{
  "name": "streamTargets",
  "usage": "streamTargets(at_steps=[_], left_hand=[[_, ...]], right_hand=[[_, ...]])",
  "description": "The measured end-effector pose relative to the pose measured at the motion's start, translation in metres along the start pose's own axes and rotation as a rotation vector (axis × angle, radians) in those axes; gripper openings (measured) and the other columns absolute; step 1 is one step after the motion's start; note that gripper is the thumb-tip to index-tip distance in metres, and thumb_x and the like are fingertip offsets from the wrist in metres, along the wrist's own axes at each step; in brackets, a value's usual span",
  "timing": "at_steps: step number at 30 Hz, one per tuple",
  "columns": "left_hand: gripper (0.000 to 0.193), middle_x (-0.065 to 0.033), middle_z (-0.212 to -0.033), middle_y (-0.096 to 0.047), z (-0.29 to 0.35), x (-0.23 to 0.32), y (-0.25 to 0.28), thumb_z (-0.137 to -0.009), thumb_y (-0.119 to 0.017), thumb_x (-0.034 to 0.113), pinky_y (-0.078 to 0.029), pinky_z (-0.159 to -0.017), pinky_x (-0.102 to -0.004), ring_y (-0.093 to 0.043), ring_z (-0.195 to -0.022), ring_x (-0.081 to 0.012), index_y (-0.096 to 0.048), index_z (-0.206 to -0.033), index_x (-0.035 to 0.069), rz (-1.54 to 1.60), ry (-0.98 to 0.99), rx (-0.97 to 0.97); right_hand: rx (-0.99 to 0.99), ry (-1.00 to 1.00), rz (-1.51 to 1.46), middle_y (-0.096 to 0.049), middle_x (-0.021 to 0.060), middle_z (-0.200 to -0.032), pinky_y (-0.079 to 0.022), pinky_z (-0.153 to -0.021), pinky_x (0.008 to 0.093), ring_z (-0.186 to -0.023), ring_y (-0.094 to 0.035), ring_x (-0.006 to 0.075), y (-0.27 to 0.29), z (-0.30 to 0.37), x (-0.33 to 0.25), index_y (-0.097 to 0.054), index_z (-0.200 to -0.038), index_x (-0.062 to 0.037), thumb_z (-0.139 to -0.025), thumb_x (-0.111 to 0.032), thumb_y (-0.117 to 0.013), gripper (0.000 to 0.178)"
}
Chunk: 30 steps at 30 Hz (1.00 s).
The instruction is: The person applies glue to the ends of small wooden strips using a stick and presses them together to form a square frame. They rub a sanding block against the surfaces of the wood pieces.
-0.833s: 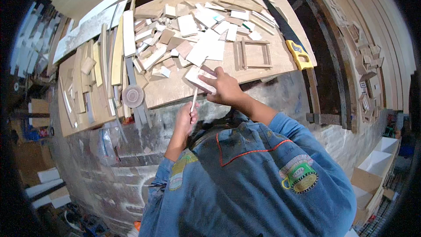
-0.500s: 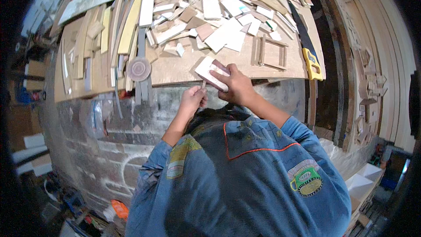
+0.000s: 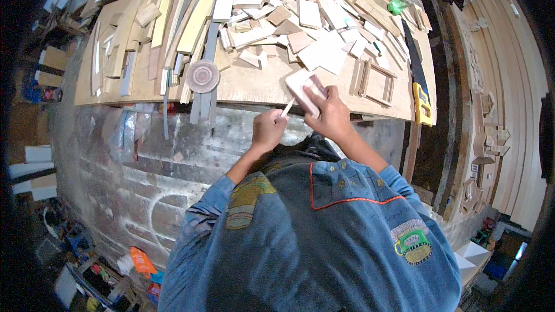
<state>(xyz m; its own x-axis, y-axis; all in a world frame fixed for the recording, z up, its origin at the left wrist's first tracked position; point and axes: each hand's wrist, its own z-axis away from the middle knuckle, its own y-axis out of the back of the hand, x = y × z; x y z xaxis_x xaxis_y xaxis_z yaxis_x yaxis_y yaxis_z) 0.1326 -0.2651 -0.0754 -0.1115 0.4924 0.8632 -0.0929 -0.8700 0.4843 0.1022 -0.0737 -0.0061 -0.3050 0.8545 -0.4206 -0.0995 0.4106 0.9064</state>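
Just off the near edge of the workbench, my left hand (image 3: 269,129) pinches a thin, pale wooden stick (image 3: 287,107), whose tip points up and to the right. My right hand (image 3: 332,115) grips a rectangular block (image 3: 300,84) with a pale face and brownish sides, held tilted over the bench edge. The stick's far end meets or lies very close to the block's lower left edge; contact cannot be made out. A small rectangular wooden frame (image 3: 362,78) lies on the bench to the right of the block.
Many wood offcuts (image 3: 310,14) are heaped across the bench (image 3: 254,89). Long wooden strips (image 3: 199,14) lie on the left, beside a round brownish disc (image 3: 202,75). A handsaw with a yellow handle (image 3: 423,104) lies along the right edge. A crumpled green object (image 3: 397,5) sits far right.
The view has shifted and turned slightly, so the bench appears further right. Between my hands the stick now shows more of its length, and the block sits slightly further from me.
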Motion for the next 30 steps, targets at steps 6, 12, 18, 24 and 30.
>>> streamTargets(at_steps=[6, 12, 18, 24, 30], left_hand=[[0.023, -0.0177, -0.065, -0.061, 0.001, -0.012, -0.01, -0.082, -0.06, 0.023, -0.045, -0.056, -0.0403, -0.061, -0.057, -0.0307, -0.067, -0.087, 0.001, 0.137, 0.051, 0.018], [0.022, -0.0166, -0.063, -0.061, 0.002, -0.012, -0.01, -0.081, -0.061, 0.022, -0.046, -0.055, -0.0394, -0.061, -0.056, -0.0281, -0.067, -0.085, 0.002, 0.14, -0.011, 0.054], [0.021, -0.0148, -0.06, -0.061, 0.002, 0.001, -0.005, -0.082, -0.06, 0.022, -0.046, -0.055, -0.0402, -0.062, -0.055, -0.0288, -0.067, -0.086, 0.003, 0.098, 0.088, -0.026], [0.02, -0.0139, -0.059, -0.061, 0.0, -0.006, -0.009, -0.085, -0.058, 0.02, -0.046, -0.052, -0.0375, -0.059, -0.049, -0.0239, -0.066, -0.085, 0.001, 0.169, 0.109, -0.077], [0.024, -0.0071, -0.061, -0.059, 0.001, -0.002, -0.004, -0.094, -0.051, 0.021, -0.045, -0.045, -0.028, -0.056, -0.046, -0.0143, -0.063, -0.089, 0.001, 0.372, 0.222, -0.207]], right_hand=[[0.018, 0.031, -0.012, -0.049, 0.0207, -0.106, -0.053, -0.072, 0.0428, -0.087, -0.061, 0.0365, 0.002, -0.003, 0.007, -0.06, -0.126, -0.0224, -0.063, -0.027, -0.071, 0.064], [-0.057, 0.166, -0.049, -0.05, 0.0202, -0.101, -0.054, -0.073, 0.0429, -0.086, -0.061, 0.037, 0.002, 0.009, -0.001, -0.061, -0.125, -0.0216, -0.062, -0.025, -0.071, 0.064], [-0.032, 0.057, -0.014, -0.05, 0.0235, -0.105, -0.053, -0.073, 0.0435, -0.085, -0.061, 0.0388, 0.003, 0.005, 0.0, -0.059, -0.127, -0.0227, -0.063, -0.025, -0.07, 0.066], [0.097, -0.06, 0.007, -0.048, 0.0197, -0.106, -0.054, -0.075, 0.0427, -0.091, -0.061, 0.0363, -0.001, -0.01, 0.019, -0.058, -0.129, -0.024, -0.061, -0.026, -0.074, 0.069], [-0.004, 0.138, -0.035, -0.048, 0.0194, -0.103, -0.054, -0.072, 0.0432, -0.086, -0.061, 0.0361, -0.003, 0.006, 0.004, -0.06, -0.126, -0.0232, -0.06, -0.025, -0.076, 0.068]])
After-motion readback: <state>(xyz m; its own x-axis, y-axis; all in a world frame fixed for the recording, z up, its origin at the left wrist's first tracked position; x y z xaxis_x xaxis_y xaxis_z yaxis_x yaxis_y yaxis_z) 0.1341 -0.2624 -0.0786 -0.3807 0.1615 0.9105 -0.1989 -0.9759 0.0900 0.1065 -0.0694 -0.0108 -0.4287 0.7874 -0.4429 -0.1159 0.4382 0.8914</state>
